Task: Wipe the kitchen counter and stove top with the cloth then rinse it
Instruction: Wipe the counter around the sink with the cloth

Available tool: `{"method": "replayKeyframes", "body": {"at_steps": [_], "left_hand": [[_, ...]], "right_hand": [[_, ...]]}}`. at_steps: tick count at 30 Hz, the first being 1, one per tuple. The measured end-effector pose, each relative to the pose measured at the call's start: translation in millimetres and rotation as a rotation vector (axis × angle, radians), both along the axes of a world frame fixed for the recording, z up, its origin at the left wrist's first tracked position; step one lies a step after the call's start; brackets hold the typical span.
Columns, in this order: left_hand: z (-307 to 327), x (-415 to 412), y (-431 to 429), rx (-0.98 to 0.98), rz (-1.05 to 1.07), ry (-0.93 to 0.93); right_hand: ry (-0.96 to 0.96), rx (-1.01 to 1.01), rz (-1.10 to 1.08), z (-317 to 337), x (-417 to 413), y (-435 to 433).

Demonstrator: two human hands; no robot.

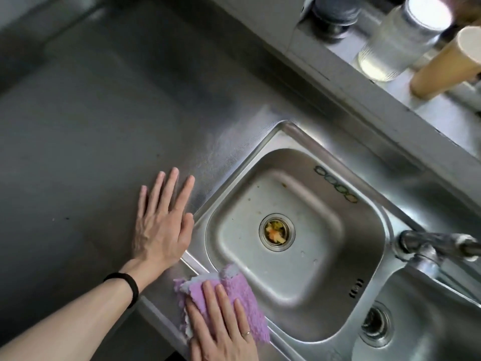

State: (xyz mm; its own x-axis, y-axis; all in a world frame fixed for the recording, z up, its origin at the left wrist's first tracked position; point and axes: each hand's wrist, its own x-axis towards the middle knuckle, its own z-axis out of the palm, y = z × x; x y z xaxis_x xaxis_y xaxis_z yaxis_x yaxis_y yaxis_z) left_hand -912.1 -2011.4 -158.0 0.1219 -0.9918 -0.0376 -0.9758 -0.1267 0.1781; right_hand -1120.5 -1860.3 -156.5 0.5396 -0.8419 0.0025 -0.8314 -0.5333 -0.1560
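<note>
- Cloth (250,287): pink, on near-left sink rim (260,152), directly beneath right hand (221,334).
- Right fingers (210,295): straight, pressing flat, gripping nothing.
- Left hand (161,230): splayed on desk (91,152), empty.

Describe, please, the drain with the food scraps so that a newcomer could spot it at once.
Start at the steel double sink set in the counter. Take the basin next to the flat counter, whose near rim the right hand presses the purple cloth on; the drain sits mid-floor. Unlike the other basin's dark drain, it holds yellow and orange scraps.
</note>
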Motion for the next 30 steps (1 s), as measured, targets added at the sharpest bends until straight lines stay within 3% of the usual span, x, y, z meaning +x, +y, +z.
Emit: {"method": "replayKeyframes", "body": {"at_steps": [4,12,20,24,30], "left_hand": [[0,-10,5,-0.029,0.003,0.017],[-2,-8,3,-0.085,0.022,0.045],[-8,-12,5,-0.131,0.066,0.052],[4,-47,55,-0.191,0.201,0.174],[9,-127,151,-0.054,0.297,0.289]], "right_hand": [[0.06,-0.048,0.031,-4,-35,8],[0.004,0.147,0.02,6,-35,9],[-0.017,0.192,0.026,1,-31,10],[-0.055,0.191,0.021,-1,-33,11],[-0.047,0.228,0.086,3,-53,17]]}}
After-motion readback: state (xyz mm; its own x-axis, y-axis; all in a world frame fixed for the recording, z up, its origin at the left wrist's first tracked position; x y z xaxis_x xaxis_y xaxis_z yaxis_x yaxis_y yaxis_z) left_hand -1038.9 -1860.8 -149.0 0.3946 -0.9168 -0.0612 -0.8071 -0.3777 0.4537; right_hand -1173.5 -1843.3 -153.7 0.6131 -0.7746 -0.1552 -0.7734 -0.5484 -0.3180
